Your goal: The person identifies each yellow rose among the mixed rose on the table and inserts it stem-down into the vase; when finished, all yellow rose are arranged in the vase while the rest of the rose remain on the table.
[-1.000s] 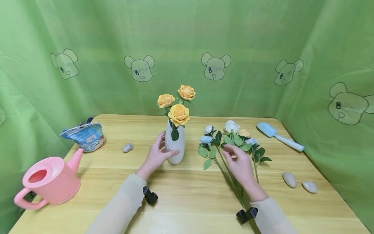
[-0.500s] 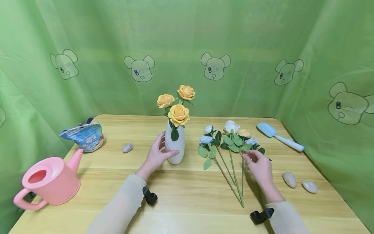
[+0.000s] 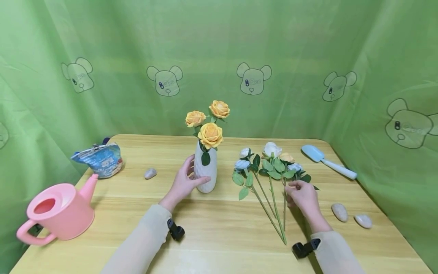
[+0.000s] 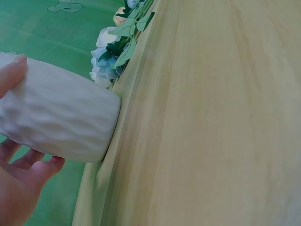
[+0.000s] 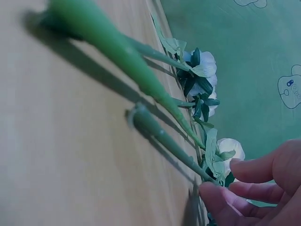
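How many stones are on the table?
3: the left stone, left of the white vase; the middle stone and the right stone, both right of the right hand.

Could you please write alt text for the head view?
A left hand holds a white vase of three yellow roses on a wooden table; the right hand is at a stem among loose flowers. A pink watering can stands at left.
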The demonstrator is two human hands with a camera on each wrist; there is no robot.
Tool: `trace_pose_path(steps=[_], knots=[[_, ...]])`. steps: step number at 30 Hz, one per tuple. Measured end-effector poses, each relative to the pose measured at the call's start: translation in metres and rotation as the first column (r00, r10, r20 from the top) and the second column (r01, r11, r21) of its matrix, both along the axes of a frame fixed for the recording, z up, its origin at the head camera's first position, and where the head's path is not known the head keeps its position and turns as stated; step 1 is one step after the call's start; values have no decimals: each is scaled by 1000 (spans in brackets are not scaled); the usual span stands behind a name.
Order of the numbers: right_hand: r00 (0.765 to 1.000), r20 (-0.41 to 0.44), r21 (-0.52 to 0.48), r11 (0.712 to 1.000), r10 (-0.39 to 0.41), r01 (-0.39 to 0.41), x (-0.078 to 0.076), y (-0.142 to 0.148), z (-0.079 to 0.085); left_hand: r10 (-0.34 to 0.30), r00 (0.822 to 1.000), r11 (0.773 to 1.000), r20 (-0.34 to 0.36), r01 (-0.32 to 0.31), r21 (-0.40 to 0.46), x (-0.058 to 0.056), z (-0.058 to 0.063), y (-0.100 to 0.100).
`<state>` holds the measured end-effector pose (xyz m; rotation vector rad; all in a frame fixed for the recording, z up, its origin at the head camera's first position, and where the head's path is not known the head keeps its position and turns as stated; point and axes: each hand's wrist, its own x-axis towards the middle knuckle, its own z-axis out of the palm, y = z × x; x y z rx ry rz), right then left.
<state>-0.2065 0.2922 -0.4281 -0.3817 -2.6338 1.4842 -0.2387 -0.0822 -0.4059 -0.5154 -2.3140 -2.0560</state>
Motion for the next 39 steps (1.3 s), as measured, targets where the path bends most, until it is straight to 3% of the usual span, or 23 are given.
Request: trace_pose_path(steps=[8,16,21,26,30,33,37,39], knots=[[993,114,-4,1000,18,-18,-11,-2,1,5,1000,1000,6,-5,-30,-1,0,-1],[986,162,-155,988,34,-9,-16,-1,3,9,1000,999,12,-8,-35,-1,-1,0],[993,102,-214,976,51,-29,-13,0,18,1,1000,1000,7,-1,-27,-1,-1,0],[995,-27,-283,953,101,-104,-8,-9,42,2,1000,1000,2,-2,-16,-1,-1,0],[986,-141,-401,905,90,-140,-4,-23,61,2,1000,1000,-4,-2,-22,-2,-1,0],[969,-241,-516,840,46,-168,-2,-37,78,-2,1000,1000,-6,2,-21,-2,-2,0],[916,-399,-638,729,-38,-248,-2,-60,103,-2,1000,1000,-7,2,-15,-2,-3,0],[883,-463,-663,692,-79,-286,-3,-74,115,-3,1000,1000,-9,3,-13,-2,-3,0]])
